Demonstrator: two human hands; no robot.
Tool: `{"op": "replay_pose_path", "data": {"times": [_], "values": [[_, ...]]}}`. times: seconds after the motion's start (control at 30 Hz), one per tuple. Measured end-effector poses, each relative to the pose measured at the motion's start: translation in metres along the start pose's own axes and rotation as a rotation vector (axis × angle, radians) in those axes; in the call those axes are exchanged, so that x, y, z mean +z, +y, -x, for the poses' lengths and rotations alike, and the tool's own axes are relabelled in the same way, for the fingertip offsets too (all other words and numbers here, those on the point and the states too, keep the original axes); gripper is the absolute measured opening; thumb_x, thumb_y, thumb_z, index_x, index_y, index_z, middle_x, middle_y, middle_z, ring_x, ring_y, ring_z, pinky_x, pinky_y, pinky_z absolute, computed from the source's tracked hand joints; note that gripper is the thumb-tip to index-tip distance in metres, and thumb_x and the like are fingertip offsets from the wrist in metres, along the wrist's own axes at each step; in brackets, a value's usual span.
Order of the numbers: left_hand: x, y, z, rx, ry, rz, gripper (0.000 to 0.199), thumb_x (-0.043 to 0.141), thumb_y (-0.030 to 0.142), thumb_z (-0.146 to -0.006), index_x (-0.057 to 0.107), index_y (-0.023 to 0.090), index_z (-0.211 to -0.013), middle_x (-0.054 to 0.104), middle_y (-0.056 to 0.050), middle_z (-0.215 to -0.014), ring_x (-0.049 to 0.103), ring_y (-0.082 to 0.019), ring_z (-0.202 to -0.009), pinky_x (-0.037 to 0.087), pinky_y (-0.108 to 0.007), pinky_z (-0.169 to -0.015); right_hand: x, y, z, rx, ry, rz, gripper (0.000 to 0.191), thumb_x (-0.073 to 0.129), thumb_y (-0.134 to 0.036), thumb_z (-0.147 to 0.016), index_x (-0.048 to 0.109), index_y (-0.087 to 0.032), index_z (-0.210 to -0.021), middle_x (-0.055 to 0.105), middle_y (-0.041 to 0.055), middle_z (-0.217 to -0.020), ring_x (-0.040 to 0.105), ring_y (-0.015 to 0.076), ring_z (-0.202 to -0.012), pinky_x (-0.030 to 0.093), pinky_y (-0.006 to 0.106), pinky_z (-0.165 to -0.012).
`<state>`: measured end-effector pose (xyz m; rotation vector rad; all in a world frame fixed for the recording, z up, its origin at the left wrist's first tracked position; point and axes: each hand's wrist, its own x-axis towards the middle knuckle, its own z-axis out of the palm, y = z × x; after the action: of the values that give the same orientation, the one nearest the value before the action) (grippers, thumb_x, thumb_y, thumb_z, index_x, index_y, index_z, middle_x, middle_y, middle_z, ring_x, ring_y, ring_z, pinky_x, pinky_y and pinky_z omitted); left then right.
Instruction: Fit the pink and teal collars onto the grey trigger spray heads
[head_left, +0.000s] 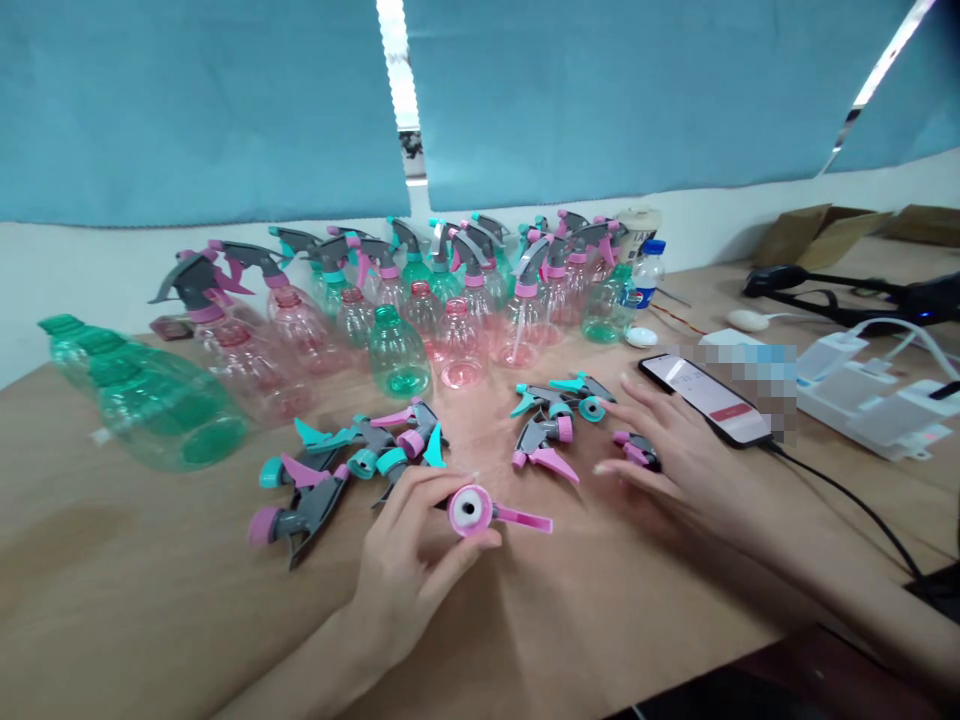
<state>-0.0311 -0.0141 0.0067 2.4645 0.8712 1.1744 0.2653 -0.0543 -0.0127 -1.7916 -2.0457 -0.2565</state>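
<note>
My left hand (401, 560) is closed around a pink and grey spray trigger head (471, 512). Its round pink collar faces me and its pink lever points right. My right hand (679, 450) hovers with its fingers apart, close to another pink and grey trigger head (637, 450) that it partly hides. Beyond my left hand lies a cluster of loose turquoise and pink trigger heads (315, 500). A smaller group of trigger heads (541, 440) rests between the hands. Capless bottles stand behind, among them a green bottle (400, 355) and a pink bottle (460, 350).
Several pink and green bottles with trigger heads (525, 300) stand along the wall. Green bottles (165, 410) stand at the left. On the right are a phone (709, 395) with a cable, a Pepsi bottle (646, 280), a white plastic holder (874, 390) and a cardboard box (814, 240).
</note>
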Motion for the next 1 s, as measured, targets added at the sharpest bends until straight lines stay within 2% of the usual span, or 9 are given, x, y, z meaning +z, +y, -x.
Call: {"op": "replay_pose_path", "data": {"times": [0.1,0.17,0.3,0.43,0.57,0.7,0.87,1.0], "values": [[0.002,-0.001,0.0,-0.014,-0.007,0.008,0.023,0.063,0.034,-0.084,0.054,0.021,-0.102,0.06,-0.003,-0.096,0.06,-0.017,-0.088,0.049,-0.029,-0.076,0.002,0.009,0.026,-0.004,-0.004,0.016,0.073,0.046,-0.064,-0.082,0.035,-0.022,-0.14,0.025,0.0144,-0.151,0.029,0.0357,-0.136,0.029,0.057,-0.106],[0.004,-0.002,0.0,-0.028,-0.006,0.01,0.024,0.064,0.033,-0.083,0.054,0.022,-0.102,0.06,-0.003,-0.097,0.059,-0.018,-0.089,0.049,-0.03,-0.077,0.008,0.009,0.027,-0.02,-0.026,0.01,0.077,0.046,-0.064,-0.082,0.027,-0.022,-0.144,0.018,0.0144,-0.154,0.025,0.0348,-0.138,0.029,0.055,-0.107],[0.006,-0.001,-0.001,-0.038,0.021,0.015,0.026,0.067,0.033,-0.081,0.054,0.021,-0.101,0.06,-0.002,-0.097,0.059,-0.018,-0.09,0.048,-0.03,-0.079,0.018,-0.005,0.0,-0.064,-0.076,0.02,0.077,0.044,-0.065,-0.083,0.028,-0.022,-0.145,0.015,0.0138,-0.155,0.017,0.0342,-0.141,0.024,0.055,-0.109],[0.003,0.0,-0.002,-0.042,0.044,0.014,0.025,0.067,0.032,-0.081,0.055,0.021,-0.1,0.06,-0.002,-0.097,0.059,-0.018,-0.09,0.049,-0.03,-0.079,0.026,-0.021,-0.034,-0.163,-0.122,0.049,0.082,0.044,-0.074,-0.076,0.031,-0.028,-0.144,0.014,0.0118,-0.155,0.019,0.0382,-0.139,0.019,0.06,-0.108],[0.001,0.0,-0.002,-0.041,0.048,0.024,0.023,0.066,0.032,-0.082,0.055,0.021,-0.1,0.061,-0.003,-0.097,0.06,-0.019,-0.089,0.049,-0.032,-0.078,0.03,-0.027,-0.052,-0.207,-0.185,0.03,0.074,0.043,-0.072,-0.079,0.036,-0.032,-0.141,0.026,0.0116,-0.152,0.029,0.0366,-0.136,0.025,0.059,-0.105],[0.002,0.0,-0.001,-0.047,0.029,0.046,0.026,0.067,0.031,-0.081,0.055,0.021,-0.101,0.06,-0.004,-0.097,0.059,-0.02,-0.09,0.049,-0.034,-0.08,0.027,-0.021,-0.056,-0.201,-0.221,-0.029,0.062,0.043,-0.064,-0.084,0.045,-0.03,-0.135,0.04,0.0129,-0.144,0.035,0.0342,-0.132,0.032,0.055,-0.103],[0.004,0.003,0.001,-0.056,0.021,0.086,0.026,0.068,0.031,-0.08,0.056,0.02,-0.099,0.06,-0.004,-0.096,0.059,-0.019,-0.089,0.05,-0.033,-0.079,0.024,-0.005,-0.047,-0.193,-0.225,-0.079,0.058,0.049,-0.058,-0.084,0.049,-0.026,-0.133,0.037,0.015,-0.145,0.034,0.0358,-0.133,0.034,0.058,-0.101],[0.005,0.005,0.001,-0.076,0.018,0.11,0.025,0.07,0.029,-0.079,0.057,0.02,-0.098,0.06,-0.003,-0.095,0.059,-0.018,-0.088,0.05,-0.033,-0.079,0.023,0.008,-0.038,-0.173,-0.198,-0.117,0.052,0.051,-0.05,-0.086,0.053,-0.02,-0.129,0.038,0.0166,-0.144,0.039,0.0341,-0.13,0.039,0.052,-0.101]]}}
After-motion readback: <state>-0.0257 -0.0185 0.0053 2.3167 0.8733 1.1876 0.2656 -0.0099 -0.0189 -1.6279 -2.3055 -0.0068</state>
